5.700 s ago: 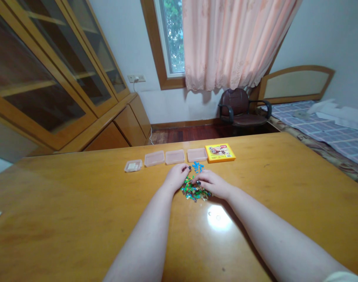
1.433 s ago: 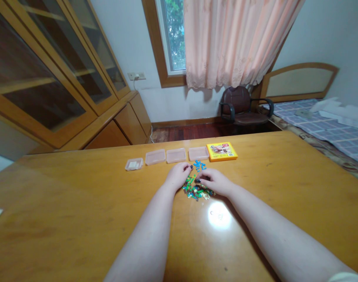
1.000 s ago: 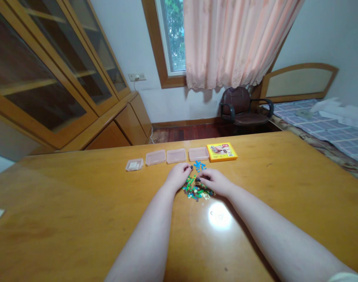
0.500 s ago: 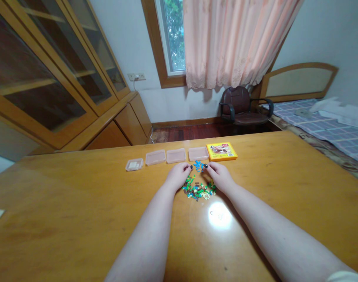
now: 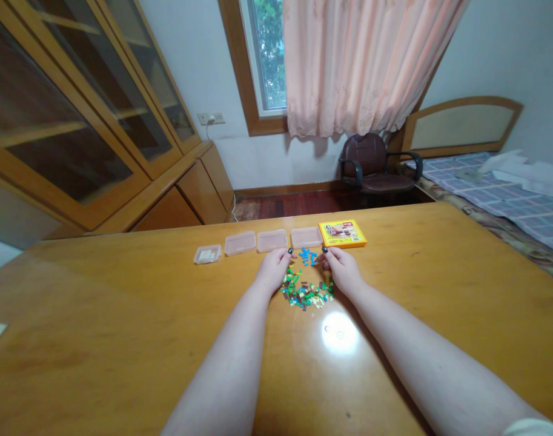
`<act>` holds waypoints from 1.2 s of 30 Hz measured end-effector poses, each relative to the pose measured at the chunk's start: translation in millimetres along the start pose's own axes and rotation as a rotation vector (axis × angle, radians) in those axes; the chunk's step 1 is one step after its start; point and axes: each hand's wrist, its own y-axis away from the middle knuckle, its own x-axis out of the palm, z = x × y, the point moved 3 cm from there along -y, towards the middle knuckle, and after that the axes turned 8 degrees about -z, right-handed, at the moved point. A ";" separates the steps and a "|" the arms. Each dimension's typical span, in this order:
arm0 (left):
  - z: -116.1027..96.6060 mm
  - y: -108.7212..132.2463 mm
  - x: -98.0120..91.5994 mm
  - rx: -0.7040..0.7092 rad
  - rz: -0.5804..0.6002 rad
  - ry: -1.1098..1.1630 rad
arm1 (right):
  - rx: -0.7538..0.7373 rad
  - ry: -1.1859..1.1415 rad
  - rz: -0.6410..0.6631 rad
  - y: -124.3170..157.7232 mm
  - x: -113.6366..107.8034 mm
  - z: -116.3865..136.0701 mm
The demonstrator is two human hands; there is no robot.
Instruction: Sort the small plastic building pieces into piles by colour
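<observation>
Small toy building bricks lie on the wooden table [image 5: 122, 321] in front of me. A little cluster of blue bricks [image 5: 307, 257] sits between my two hands, and a larger mixed pile of green, brown, cream and blue bricks [image 5: 306, 295] is spread nearer to me. My left hand [image 5: 274, 270] rests on the left of the blue cluster, thumb lifted away from the fingers, nothing visible in it. On the right side, my right hand [image 5: 343, 271] has its thumb raised above partly hidden fingers, apart from them. No brick shows in its grasp.
Behind the bricks stand shallow clear plastic trays [image 5: 272, 241] in a row, with a smaller tray [image 5: 208, 254] at the left end. A yellow box [image 5: 342, 234] ends the row at right. Beyond the table are a chair [image 5: 369, 163], a bed and a glass-fronted cabinet [image 5: 76, 109].
Both thumbs have lifted and moved apart from the blue bricks, the left one to the left and the right one to the right. Trays and box look unmoved.
</observation>
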 end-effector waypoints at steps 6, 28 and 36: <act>-3.3 1.3 -3.2 -0.021 -0.051 0.038 | -0.213 0.138 0.217 7.1 4.4 16.2; 1.8 -1.5 1.7 0.013 0.028 -0.075 | -0.548 0.325 0.583 21.5 13.7 32.8; 0.6 -1.2 1.6 0.018 0.033 -0.082 | -0.541 0.358 0.501 18.8 11.7 32.9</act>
